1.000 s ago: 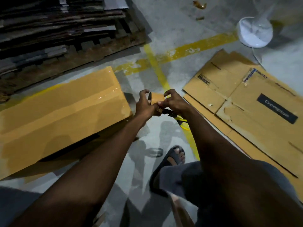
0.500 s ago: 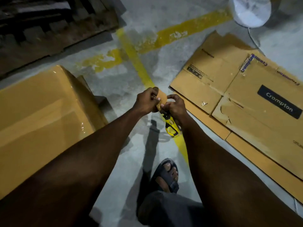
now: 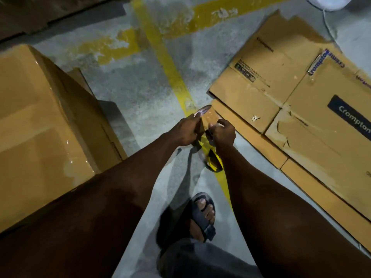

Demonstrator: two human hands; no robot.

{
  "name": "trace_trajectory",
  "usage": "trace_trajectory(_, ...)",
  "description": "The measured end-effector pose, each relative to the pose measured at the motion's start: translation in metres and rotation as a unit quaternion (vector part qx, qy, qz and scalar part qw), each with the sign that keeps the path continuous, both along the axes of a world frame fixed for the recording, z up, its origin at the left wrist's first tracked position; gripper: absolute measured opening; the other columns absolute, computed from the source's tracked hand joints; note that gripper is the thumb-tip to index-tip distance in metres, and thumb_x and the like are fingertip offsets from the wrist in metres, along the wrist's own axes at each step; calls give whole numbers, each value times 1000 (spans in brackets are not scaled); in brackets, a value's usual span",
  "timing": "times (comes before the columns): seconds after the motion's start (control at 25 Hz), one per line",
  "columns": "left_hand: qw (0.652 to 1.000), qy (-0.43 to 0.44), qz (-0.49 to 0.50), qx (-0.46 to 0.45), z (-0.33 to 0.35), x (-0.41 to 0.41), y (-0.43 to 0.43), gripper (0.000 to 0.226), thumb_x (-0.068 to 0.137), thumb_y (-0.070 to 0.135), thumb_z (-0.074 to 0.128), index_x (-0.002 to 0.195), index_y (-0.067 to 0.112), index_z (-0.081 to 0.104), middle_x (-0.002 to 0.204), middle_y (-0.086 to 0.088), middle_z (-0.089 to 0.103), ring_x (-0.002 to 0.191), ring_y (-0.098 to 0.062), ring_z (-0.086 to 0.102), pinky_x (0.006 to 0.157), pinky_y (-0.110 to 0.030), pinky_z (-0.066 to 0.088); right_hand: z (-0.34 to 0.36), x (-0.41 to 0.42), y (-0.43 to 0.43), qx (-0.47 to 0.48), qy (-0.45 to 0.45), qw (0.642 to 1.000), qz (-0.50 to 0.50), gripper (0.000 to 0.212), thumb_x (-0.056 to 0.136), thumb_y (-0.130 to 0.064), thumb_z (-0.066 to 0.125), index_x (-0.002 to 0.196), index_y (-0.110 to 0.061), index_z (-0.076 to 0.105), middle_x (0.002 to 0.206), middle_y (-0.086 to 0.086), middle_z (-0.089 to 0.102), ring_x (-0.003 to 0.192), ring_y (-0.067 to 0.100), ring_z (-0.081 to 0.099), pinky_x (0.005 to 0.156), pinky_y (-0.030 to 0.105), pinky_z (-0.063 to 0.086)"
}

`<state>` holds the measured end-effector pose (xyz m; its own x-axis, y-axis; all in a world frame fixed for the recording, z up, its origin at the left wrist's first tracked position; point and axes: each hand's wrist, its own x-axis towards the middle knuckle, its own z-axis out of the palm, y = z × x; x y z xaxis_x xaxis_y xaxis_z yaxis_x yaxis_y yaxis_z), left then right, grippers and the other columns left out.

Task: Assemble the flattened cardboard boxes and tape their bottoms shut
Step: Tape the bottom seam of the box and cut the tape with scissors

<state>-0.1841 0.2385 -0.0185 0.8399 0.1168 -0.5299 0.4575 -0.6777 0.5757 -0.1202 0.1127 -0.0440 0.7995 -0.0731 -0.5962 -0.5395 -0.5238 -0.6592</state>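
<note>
tape roll (image 3: 208, 117) now nearer flat cardboard (image 3: 261, 81) | taped box (image 3: 40, 127) left

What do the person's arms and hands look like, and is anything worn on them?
Nothing is worn on them. The left forearm and right forearm show no sleeve within the picture. The left hand and right hand have no gloves. No watch, bracelet or ring shows, though dim light could hide a thin ring.
</note>
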Motion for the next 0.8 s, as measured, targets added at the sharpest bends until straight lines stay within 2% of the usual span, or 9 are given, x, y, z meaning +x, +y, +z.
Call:
trace_trajectory(0.08,999,36,16,-5,-1,-4,-1,81,86,10,53,154,14,8,153,-25,23,143,-37,21,111,-40,31,4,-3,2,-14,-22,1000,2,59,69,-29,73,127,-25,58,99,12,72,82,29,72,77,49,59)
trace_trajectory(0.28,998,48,45,-15,1,-21,-7,85,89,15,58,154,14,4,145,-19,42,129,-39,43,94,-35,41,19,-6,8,-40,-39,998,23,59,76,-13,61,132,-28,53,96,6,62,88,32,67,75,47,59)
trace_trajectory(0.4,998,51,39,-19,9,-25,-3,82,92,18,56,154,15,3,146,-21,41,130,-39,42,96,-36,41,25,-3,6,-38,-41,998,38,57,80,-14,60,135,-26,51,89,2,61,92,33,67,81,46,58)
trace_trajectory(0.48,998,42,34,-21,17,-27,-1,78,92,19,55,154,15,8,148,-20,39,131,-38,41,99,-36,40,31,-8,6,-52,-58,994,74,57,81,-17,61,137,-22,50,104,7,68,105,32,64,89,39,53)
trace_trajectory(0.6,999,25,21,-19,32,-32,2,75,89,11,55,153,14,15,148,-19,39,132,-36,41,103,-37,40,46,-21,16,-131,-117,973,147,60,82,-31,63,139,-20,47,134,9,58,125,34,50,102,45,44)
trace_trajectory(0.68,1000,2,21,-15,50,-39,8,73,89,8,53,152,12,18,151,-16,35,136,-33,37,107,-38,37,61,-30,35,-148,-156,964,155,59,83,-33,61,139,-18,48,138,9,54,129,34,47,104,45,39)
trace_trajectory(0.8,995,-82,50,11,91,-59,27,72,86,8,54,151,10,22,154,-11,33,140,-27,33,112,-32,30,93,-44,81,-88,-160,970,162,54,90,-31,54,141,-15,46,139,13,53,130,34,46,105,42,35)
